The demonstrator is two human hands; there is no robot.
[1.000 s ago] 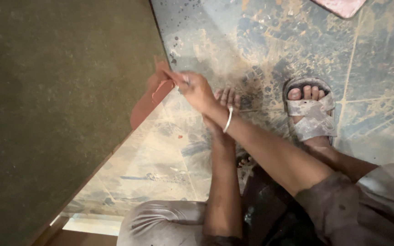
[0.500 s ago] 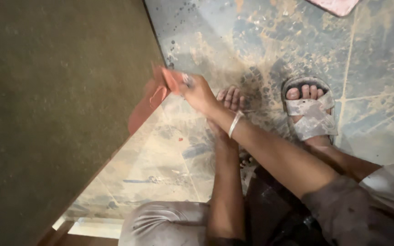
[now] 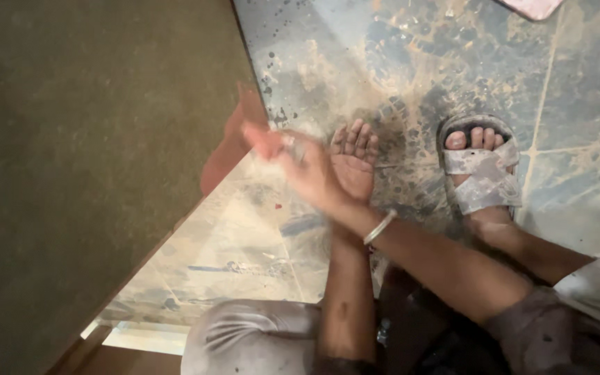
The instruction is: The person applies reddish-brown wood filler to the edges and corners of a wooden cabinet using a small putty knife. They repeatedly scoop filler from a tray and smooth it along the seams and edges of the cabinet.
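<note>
Reddish-orange scraper blade (image 3: 255, 139) sits at the far tip of the right hand (image 3: 307, 170), pressed against the slanting edge of the big olive-brown board (image 3: 92, 160) where that edge meets the floor. The hand is blurred, so the blade reads as a smear of colour projecting left and far past the fingertips; the fingers (image 3: 293, 149) look closed together around its near end, though how firmly they clamp it cannot be told. A silver bangle (image 3: 379, 227) rings the right wrist, and the forearm runs off toward the near right corner.

Just right of that hand, partly behind it, the left hand (image 3: 352, 163) rests palm up on the floor, fingers extended and lying side by side, holding nothing that can be seen. Its forearm comes straight up from the near edge.

Farther right, a foot in a grey, paint-stained sandal (image 3: 484, 173) stands flat on the blue-and-tan mottled tile floor (image 3: 397, 55). A pale knee in grey cloth (image 3: 244, 340) shows at the near edge, and a pinkish object (image 3: 532, 7) peeks in at the far right corner
</note>
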